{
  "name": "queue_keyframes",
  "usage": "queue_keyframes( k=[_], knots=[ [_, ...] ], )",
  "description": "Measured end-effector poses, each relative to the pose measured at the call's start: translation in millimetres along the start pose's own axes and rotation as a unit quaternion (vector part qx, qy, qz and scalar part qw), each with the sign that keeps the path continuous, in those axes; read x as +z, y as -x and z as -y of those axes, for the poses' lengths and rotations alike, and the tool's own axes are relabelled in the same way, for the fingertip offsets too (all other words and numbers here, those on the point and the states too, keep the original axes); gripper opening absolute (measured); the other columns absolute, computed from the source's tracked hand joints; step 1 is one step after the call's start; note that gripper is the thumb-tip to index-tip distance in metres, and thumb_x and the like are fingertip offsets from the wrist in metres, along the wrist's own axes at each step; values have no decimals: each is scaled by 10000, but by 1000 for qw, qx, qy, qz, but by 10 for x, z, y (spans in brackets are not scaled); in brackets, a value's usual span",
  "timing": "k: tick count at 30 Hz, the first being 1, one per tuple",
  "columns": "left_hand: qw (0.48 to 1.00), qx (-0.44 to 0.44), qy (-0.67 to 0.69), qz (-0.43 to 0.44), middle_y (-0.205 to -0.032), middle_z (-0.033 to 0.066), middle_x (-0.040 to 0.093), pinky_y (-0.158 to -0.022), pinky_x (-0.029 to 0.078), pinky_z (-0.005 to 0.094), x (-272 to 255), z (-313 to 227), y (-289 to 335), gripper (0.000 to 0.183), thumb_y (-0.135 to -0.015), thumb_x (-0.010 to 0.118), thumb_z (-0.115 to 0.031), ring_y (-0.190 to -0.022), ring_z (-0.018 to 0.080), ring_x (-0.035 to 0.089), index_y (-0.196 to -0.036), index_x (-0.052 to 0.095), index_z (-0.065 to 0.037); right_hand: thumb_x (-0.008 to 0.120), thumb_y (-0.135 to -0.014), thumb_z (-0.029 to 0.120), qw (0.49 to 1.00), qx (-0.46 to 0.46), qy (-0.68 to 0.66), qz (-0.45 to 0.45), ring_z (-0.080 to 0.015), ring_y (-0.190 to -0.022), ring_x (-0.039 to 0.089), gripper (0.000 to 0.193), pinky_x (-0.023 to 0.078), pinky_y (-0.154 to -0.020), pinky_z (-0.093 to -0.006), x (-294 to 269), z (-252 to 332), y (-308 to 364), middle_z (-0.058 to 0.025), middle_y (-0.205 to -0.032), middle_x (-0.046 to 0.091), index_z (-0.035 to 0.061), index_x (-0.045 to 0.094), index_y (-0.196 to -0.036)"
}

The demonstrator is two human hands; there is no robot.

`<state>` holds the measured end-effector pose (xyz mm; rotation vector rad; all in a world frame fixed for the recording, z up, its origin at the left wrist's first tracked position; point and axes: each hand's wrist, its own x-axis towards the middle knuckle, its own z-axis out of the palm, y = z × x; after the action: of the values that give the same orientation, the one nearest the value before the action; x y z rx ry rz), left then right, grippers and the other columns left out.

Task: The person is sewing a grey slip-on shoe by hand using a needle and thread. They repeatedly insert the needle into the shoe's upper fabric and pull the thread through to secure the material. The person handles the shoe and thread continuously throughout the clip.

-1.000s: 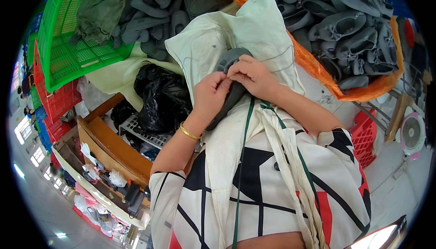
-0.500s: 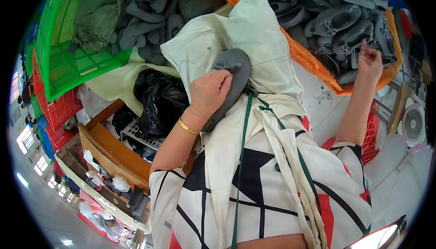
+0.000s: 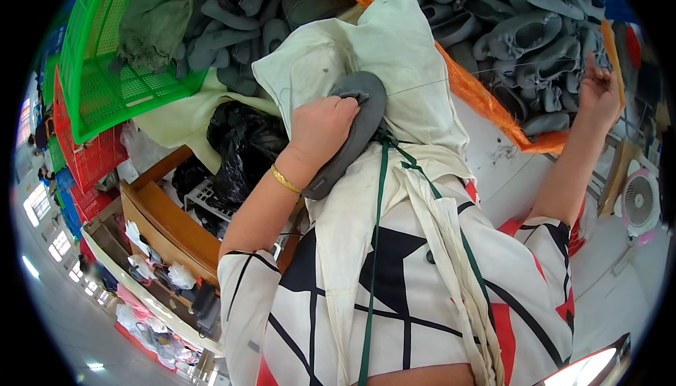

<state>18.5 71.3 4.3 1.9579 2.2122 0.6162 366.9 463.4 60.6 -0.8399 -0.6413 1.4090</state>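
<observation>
My left hand (image 3: 320, 127) is closed round a grey fabric shoe (image 3: 369, 122), sole edge toward my right, over the pale cloth on my lap (image 3: 408, 62). Its fingers curl into the shoe's upper, near what looks like a small bow. From the shoe a thin taut thread (image 3: 458, 78) runs out to the right. At the thread's far end is my right hand (image 3: 600, 96), raised at arm's length, its fingers pinched together with the index pointing up. Whether a needle is in that pinch is too small to tell.
Grey shoes (image 3: 528, 34) fill an orange woven sack (image 3: 468, 94) at the far right. More lie beside a green plastic crate (image 3: 88, 97) at the far left. A black plastic bag (image 3: 239, 147) and a wooden drawer (image 3: 172, 220) are on my left; a fan (image 3: 641, 201) stands right.
My right hand has moved farther out to the right, and the thread is drawn out longer. My left hand and the shoe have shifted slightly left.
</observation>
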Motion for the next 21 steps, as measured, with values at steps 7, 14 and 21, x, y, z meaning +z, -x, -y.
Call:
queue_keyframes(
  k=[7,14,21],
  knots=[
    [998,51,-21,-5,-793,33,548,-603,506,345,42,26,-129,68,-752,678,-113,-785,222,592,-735,613,-106,490,-956,-8,989,-121,67,46,-240,-732,565,139,496,-1024,-468,155,619,-619,-111,-781,526,-52,511,-826],
    [1000,-3,-1,6,-813,48,580,-648,512,339,137,33,-97,73,-742,693,-98,-800,248,596,-721,625,-82,536,-935,30,903,-338,265,32,-219,-813,713,127,552,-702,-270,506,586,-450,-165,-867,710,-49,635,-946],
    [842,-303,446,21,-793,6,612,-620,436,245,158,272,3,88,-834,714,-100,-701,113,552,-787,679,-35,625,-954,56,746,-26,475,465,-102,-908,629,107,519,-773,-256,1024,-939,1481,-11,-954,631,55,635,-1061]
  ],
)
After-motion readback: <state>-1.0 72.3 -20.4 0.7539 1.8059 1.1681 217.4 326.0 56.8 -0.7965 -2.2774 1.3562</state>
